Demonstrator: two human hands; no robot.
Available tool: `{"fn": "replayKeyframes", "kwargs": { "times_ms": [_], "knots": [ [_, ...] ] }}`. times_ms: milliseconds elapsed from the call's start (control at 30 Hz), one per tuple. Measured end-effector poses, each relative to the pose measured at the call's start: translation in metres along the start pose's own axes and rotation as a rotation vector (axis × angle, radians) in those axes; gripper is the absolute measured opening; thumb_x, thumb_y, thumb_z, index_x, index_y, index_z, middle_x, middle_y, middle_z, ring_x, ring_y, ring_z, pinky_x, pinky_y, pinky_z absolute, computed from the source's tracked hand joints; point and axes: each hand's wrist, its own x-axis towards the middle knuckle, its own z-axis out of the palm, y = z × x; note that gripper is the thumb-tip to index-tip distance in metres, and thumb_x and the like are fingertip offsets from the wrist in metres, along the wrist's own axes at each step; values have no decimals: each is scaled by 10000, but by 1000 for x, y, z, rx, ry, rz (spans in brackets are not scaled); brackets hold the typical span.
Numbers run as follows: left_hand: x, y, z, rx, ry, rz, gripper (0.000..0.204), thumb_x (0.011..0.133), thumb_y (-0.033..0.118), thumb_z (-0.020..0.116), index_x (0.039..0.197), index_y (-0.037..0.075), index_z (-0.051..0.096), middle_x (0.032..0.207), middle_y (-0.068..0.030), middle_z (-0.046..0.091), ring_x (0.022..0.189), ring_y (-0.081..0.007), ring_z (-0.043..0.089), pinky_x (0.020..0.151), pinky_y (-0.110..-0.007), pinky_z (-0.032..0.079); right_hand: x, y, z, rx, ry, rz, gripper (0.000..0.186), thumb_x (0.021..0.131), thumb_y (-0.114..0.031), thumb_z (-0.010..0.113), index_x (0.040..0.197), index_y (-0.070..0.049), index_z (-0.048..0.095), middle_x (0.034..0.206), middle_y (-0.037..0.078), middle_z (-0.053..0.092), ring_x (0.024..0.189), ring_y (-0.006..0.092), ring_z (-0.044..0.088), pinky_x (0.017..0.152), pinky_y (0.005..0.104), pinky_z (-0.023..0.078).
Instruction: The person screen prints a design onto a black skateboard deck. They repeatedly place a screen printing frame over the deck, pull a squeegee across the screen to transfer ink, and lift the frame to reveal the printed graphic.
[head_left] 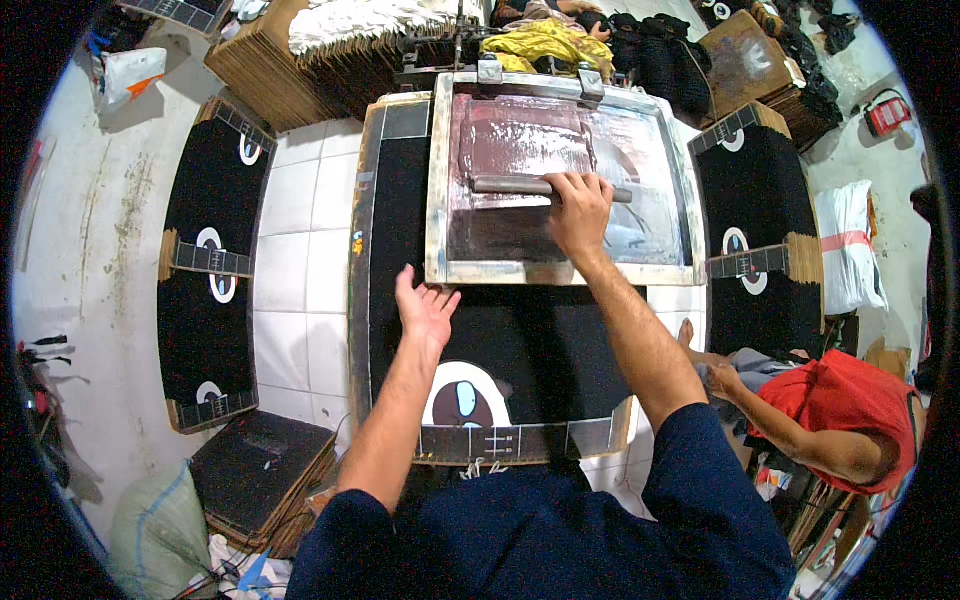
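My right hand (582, 218) is closed around the bar of a squeegee (512, 186), which lies across the mesh of a screen-printing frame (560, 272). Dark reddish-brown ink (525, 130) coats the mesh, thickest on the far left part. At the frame's near left corner is my left hand (427, 312), palm up with fingers apart and nothing in it. Under the frame lies black cloth (550, 335) on a printing board. Nearer me the cloth shows a printed eye (440, 400) in white, dark brown and light blue. The cloth directly below the frame is hidden.
Two metal clamps (490, 70) hold the frame's far edge. Boards with black cloth and eye prints lie in stacks at left (210, 330) and right (765, 190). A person in a red top (845, 420) sits close on my right. Yellow cloth (545, 42) is heaped behind the frame.
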Motion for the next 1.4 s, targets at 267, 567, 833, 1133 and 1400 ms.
{"fn": "replayKeyframes", "kwargs": {
  "times_ms": [267,567,833,1133,1400],
  "knots": [
    [58,-36,-44,1590,-34,1352,1161,707,473,909,1567,-44,326,1559,-251,434,1458,-366,416,1229,-550,285,111,68,92,-214,-203,-53,391,797,-57,711,1163,-197,702,1074,17,722,1075,263,644,903,468,442],
    [63,-37,-46,1645,-32,1356,1172,693,417,908,1576,-54,297,1559,-269,424,1455,-388,409,1226,-551,286,121,77,131,-312,-353,-9,343,809,-107,723,1140,-183,674,1083,26,714,1061,265,668,879,476,483],
    [63,-35,-44,1677,-44,1336,1178,706,455,895,1569,-67,288,1574,-277,396,1468,-396,390,1223,-566,276,63,49,81,-204,-482,-9,307,821,-179,773,1117,-163,692,1052,52,721,1031,284,670,866,474,474],
    [67,-34,-44,1677,-42,1361,1192,705,465,893,1569,-72,272,1564,-289,392,1458,-408,391,1223,-576,273,161,88,151,-298,-335,-2,425,777,-209,819,1184,-199,698,1092,25,731,1085,259,673,884,486,483],
    [63,-34,-43,1701,-52,1337,1200,704,442,894,1576,-79,254,1589,-280,363,1493,-389,351,1224,-578,271,43,45,85,-233,-317,-31,315,755,-100,763,1048,-157,659,974,25,660,998,265,635,840,447,460]
  ]
}}
